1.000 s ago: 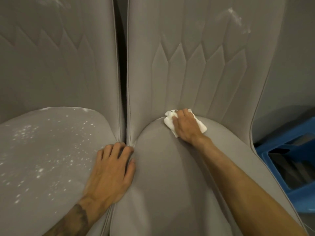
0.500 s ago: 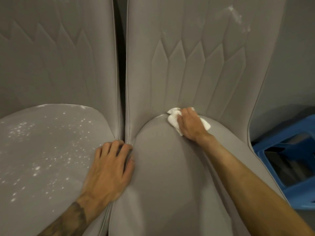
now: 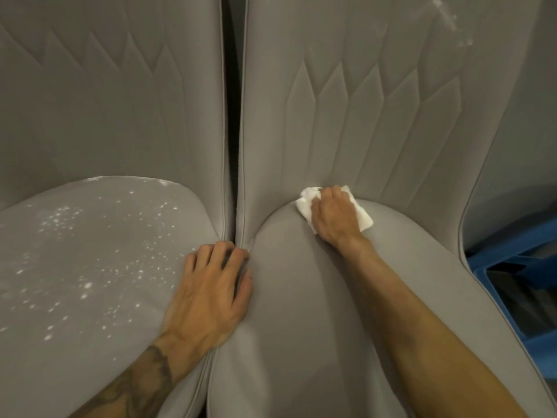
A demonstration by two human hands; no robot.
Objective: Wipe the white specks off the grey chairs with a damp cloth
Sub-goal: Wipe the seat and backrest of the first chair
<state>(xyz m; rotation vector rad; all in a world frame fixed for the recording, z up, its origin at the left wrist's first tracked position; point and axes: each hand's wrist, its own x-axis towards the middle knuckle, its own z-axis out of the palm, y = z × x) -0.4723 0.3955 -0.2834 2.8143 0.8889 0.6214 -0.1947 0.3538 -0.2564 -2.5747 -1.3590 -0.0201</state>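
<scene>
Two grey padded chairs stand side by side. The left chair's seat [image 3: 90, 342] is dotted with white specks [image 3: 87, 285]. The right chair's seat [image 3: 316, 327] looks plain grey, and white smears [image 3: 449, 16] mark the upper right of its backrest. My right hand [image 3: 334, 218] grips a folded white cloth [image 3: 305, 204] and presses it down at the back of the right seat, where the seat meets the backrest. My left hand [image 3: 211, 294] lies flat with spread fingers across the seam between the two seats.
A narrow dark gap [image 3: 230, 116] runs between the two backrests. A blue plastic crate [image 3: 518, 257] stands on the floor to the right of the right chair, behind its edge.
My right hand and the cloth have slid a little to the right along the crease at the back of the right seat. My left hand stays where it was.
</scene>
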